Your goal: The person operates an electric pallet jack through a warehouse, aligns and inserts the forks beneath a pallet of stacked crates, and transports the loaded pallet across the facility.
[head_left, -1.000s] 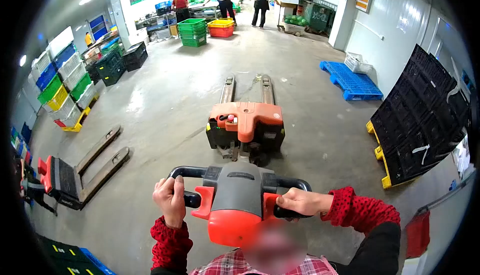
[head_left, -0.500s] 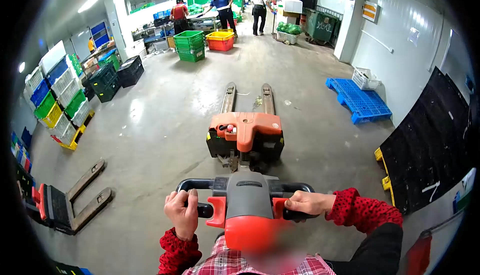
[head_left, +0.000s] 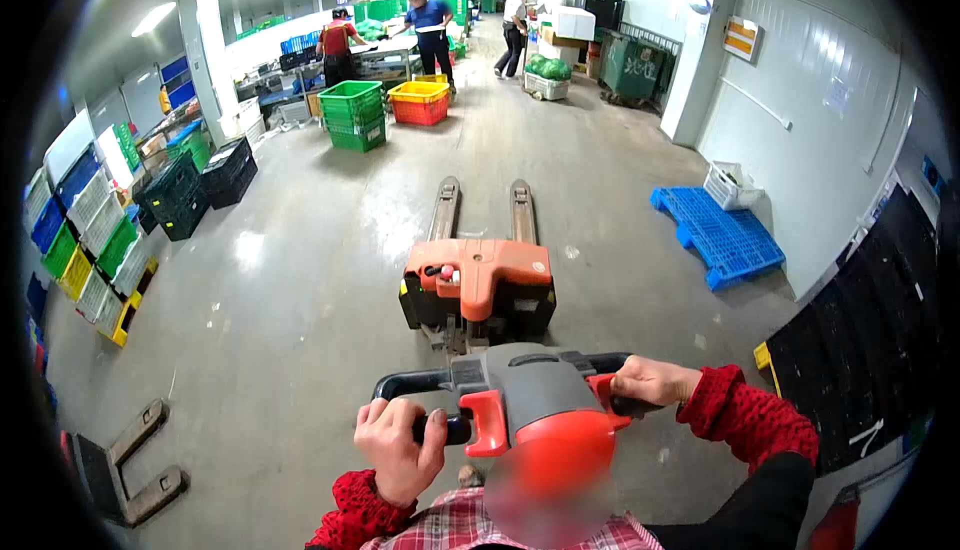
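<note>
Two hands grip the control handle (head_left: 540,397) of a pallet truck (head_left: 480,275), which stands on the floor directly ahead of the person. The left hand (head_left: 402,447) has its fingers curled round the left loop (head_left: 412,383); the right hand (head_left: 655,382) has its fingers wrapped round the right loop (head_left: 608,361), its thumb beside a red lever (head_left: 602,390). The casing looks stiff and smooth, so the dark loops seem the surer hold. The orange-topped body beyond is probably heavy and rigid, rolling on its wheels but reluctant to stop or turn. Its forks (head_left: 523,212) point away over the grey floor (head_left: 280,320), which is hard, glossy in patches and perhaps slick. A second pallet truck (head_left: 95,480) sits at the left edge; on the right, a blue pallet (head_left: 715,235) bearing a white crate (head_left: 735,188) lies near the wall (head_left: 780,155). Farther off stand green crates (head_left: 355,130) and a red crate (head_left: 420,111); behind them two people are at a worktop (head_left: 398,45), with another person (head_left: 512,30) to their right.
</note>
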The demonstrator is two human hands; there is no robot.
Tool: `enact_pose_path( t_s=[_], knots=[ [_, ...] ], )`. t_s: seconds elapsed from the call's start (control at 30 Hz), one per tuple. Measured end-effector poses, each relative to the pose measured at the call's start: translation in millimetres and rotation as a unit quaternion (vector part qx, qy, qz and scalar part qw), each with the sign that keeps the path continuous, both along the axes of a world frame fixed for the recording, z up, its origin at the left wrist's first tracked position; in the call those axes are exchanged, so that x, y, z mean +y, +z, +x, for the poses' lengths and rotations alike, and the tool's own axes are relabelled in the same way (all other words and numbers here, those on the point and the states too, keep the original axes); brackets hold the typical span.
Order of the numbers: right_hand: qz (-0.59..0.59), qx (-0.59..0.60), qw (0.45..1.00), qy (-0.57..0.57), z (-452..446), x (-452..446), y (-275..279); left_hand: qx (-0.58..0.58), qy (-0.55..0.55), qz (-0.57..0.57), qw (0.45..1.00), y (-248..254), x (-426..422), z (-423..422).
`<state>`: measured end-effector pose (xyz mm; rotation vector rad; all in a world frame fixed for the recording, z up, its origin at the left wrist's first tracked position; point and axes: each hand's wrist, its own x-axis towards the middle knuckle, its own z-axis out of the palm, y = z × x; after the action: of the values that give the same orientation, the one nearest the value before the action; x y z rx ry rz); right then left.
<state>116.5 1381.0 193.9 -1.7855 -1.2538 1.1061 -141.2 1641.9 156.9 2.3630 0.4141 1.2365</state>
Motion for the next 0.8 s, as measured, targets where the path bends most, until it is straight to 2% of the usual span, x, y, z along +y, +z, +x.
enact_pose_path(
  t_s=[0.1, 0.17, 0.2, 0.3, 0.63, 0.73, 0.8],
  knots=[
    [-0.018, 0.034, 0.999, -0.006, 35.5, 30.4, 0.6, 0.01, 0.004, -0.003, 1.0, -0.1, 33.7, 37.7],
    [-0.019, -0.004, 1.0, 0.016, 60.4, 52.9, 12.7, -0.004, 0.009, -0.004, 1.0, 2.8, 54.9, 64.5],
    [-0.069, 0.027, 0.997, -0.031, 60.9, 64.3, 22.8, -0.005, 0.006, -0.005, 1.0, 6.0, 64.8, 75.4],
    [-0.004, 0.0, 1.0, 0.007, 94.6, 96.5, 14.2, -0.003, 0.02, 0.004, 1.0, 9.7, 96.9, 105.4],
    [-0.069, 0.058, 0.996, -0.007, 216.9, 198.4, 15.6, -0.045, 0.082, -0.039, 0.995, 18.7, 194.2, 239.1],
    [-0.021, 0.025, 0.999, 0.025, 250.8, 221.1, 19.5, -0.035, 0.092, -0.042, 0.994, 21.3, 217.8, 276.7],
    [-0.058, 0.081, 0.995, -0.014, 271.0, 238.4, 24.6, -0.031, 0.083, -0.034, 0.995, 19.2, 237.9, 301.7]
  ],
)
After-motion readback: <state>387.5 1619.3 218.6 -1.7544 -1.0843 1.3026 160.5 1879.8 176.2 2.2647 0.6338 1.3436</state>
